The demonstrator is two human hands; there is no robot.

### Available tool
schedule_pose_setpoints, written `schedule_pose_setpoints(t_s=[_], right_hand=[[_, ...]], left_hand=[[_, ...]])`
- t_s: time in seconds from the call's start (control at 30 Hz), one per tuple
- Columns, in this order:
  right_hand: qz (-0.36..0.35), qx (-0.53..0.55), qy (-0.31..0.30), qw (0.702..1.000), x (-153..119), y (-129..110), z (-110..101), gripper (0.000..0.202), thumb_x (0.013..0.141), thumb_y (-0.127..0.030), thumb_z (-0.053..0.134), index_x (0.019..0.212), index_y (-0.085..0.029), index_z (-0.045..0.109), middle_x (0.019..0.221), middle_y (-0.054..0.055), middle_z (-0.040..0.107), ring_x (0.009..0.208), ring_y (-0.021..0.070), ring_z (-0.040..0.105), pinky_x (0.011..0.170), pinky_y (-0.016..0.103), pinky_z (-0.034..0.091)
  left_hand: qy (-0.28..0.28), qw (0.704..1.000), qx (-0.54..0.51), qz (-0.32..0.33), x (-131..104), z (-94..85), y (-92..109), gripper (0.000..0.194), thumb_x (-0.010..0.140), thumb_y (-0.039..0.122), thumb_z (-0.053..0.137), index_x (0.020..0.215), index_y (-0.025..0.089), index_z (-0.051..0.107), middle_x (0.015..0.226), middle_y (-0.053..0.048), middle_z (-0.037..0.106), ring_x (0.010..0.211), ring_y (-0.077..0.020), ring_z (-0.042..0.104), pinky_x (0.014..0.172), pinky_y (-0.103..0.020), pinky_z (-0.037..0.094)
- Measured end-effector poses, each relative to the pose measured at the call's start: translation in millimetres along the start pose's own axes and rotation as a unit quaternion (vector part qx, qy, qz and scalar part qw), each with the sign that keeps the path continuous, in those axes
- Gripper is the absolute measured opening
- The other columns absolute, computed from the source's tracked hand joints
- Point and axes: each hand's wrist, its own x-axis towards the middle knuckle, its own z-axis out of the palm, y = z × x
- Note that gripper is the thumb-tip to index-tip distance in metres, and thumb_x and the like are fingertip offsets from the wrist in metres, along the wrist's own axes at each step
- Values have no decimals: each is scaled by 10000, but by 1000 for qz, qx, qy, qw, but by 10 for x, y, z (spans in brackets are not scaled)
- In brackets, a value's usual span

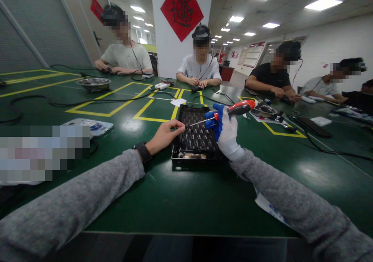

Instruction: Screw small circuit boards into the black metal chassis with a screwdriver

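In a white glove with blue on its fingers, my right hand (225, 131) grips a red-and-black screwdriver (241, 107). The screwdriver slants, its metal shaft pointing left and slightly down towards my bare left hand (166, 134). My left thumb and fingers are pinched together at the shaft's tip. A small dark thing shows there, too small to name. Under both hands lies a black case (175, 161) with a dark tray of many small compartments, shiny bits inside them. A pale strip shows at the case's near end.
Plastic-wrapped packets (90, 126) lie left of my left hand. A metal bowl (93, 84) and a white power strip (162, 86) stand farther back, among black cables. Several people sit around the green table (163, 207). A dark pouch (311, 126) lies at right.
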Motion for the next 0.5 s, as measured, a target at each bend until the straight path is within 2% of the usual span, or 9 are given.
schedule_pose_setpoints(t_s=[0.27, 0.5], right_hand=[[31, 27, -63, 997, 13, 5, 45, 414, 729, -439, 613, 1053, -186, 558, 763, 5, 660, 554, 100, 587, 521, 249, 493], [-14, 11, 10, 1000, -11, -25, 32, 377, 758, -474, 566, 991, -177, 573, 707, -1, 645, 519, 95, 574, 492, 242, 479]], left_hand=[[2, 999, -4, 32, -1, -1, 13, 251, 787, 394, 549, 804, 155, 623, 881, -49, 631, 851, -165, 568, 825, -308, 424], [5, 1000, 6, 24, -5, -6, 16, 261, 792, 401, 543, 820, 158, 633, 908, -53, 637, 861, -168, 569, 830, -312, 422]])
